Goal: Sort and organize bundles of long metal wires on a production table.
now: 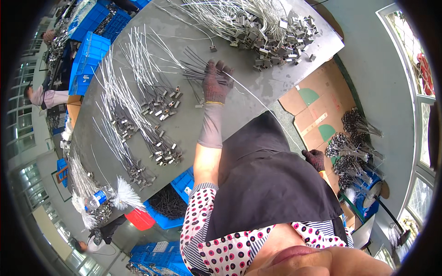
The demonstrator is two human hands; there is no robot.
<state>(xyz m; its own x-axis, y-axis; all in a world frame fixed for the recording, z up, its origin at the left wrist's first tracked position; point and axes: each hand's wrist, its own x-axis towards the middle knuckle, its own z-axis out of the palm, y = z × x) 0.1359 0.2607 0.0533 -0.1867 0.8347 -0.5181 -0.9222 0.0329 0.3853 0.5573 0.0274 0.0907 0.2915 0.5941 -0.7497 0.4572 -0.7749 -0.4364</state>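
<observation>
My left hand (pixel 217 83), in a dark glove with a grey sleeve, reaches over the grey table and is closed around a bundle of dark cables (pixel 193 69). Pale wire tails fan out from that bundle to the upper left. A single thin white cable (pixel 248 90) runs from the left hand down across the table edge toward my right hand (pixel 315 160). Low at my right side, that gloved hand is closed, with the cable's far end at its fingertips. Left of the bundle lie several groups of cables (pixel 161 103) with small metal connectors.
A big heap of connector cables (pixel 276 41) covers the table's far right. Flattened cardboard (pixel 317 103) and tied cable bundles (pixel 345 145) lie to the right. Blue crates (pixel 85 62) stand at the far left. A bottle (pixel 96 200) lies among cables; other people are beyond.
</observation>
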